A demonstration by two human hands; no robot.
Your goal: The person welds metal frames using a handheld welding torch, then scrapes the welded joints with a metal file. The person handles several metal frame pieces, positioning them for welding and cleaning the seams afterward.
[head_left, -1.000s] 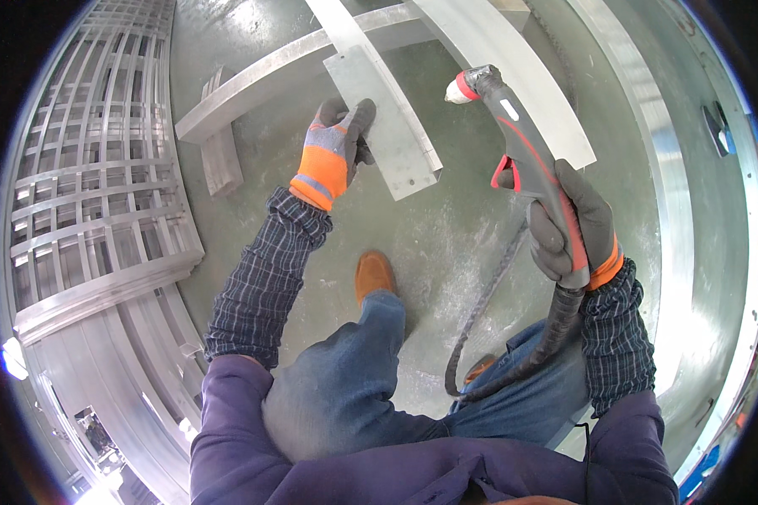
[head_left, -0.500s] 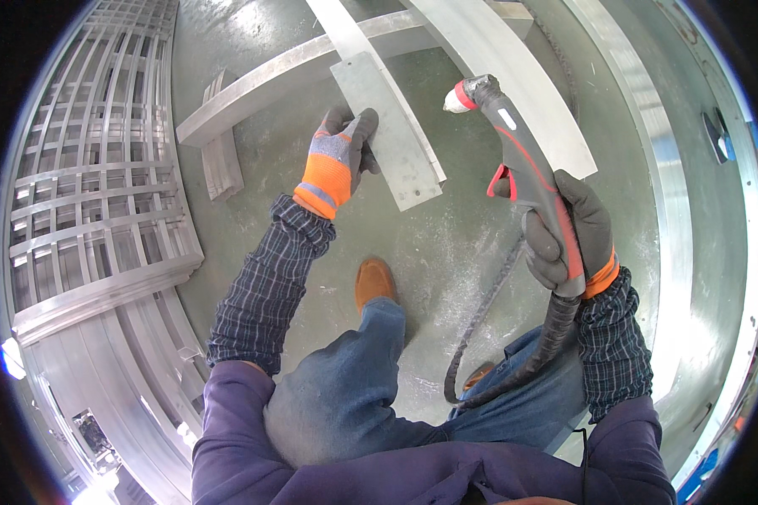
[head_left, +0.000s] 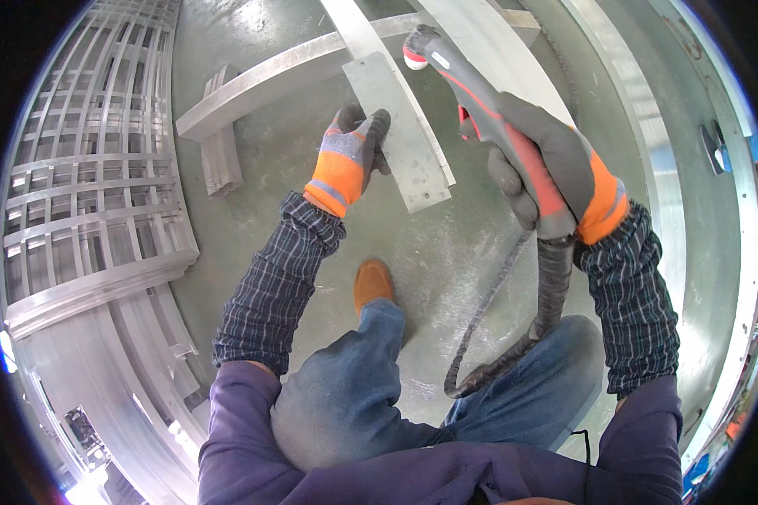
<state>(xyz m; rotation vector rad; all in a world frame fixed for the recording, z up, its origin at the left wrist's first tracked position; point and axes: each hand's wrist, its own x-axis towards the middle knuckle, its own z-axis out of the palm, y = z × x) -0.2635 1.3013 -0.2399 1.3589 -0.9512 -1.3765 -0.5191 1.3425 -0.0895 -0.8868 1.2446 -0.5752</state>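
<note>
My left hand wears a grey and orange glove. Its thumb and fingers pinch the left edge of a flat metal plate, which lies along a long narrow metal bar. In my right hand, gloved alike, is a grey and red torch with a red trigger. The torch's nozzle has a white tip and a red ring, and it points down over the bar's right side, near the plate's upper end. A black sleeved cable hangs from the handle and loops beside my knee.
A metal crossbeam runs under the bar, resting on a short block. Right of the bar lies a wide pale metal beam. Stacked metal frames stand at the left, with long panels nearer me. My shoe is on the green floor.
My right hand has turned and carried the torch up and left, so its nozzle now hangs by the plate. My left hand and the plate appear slightly farther right.
</note>
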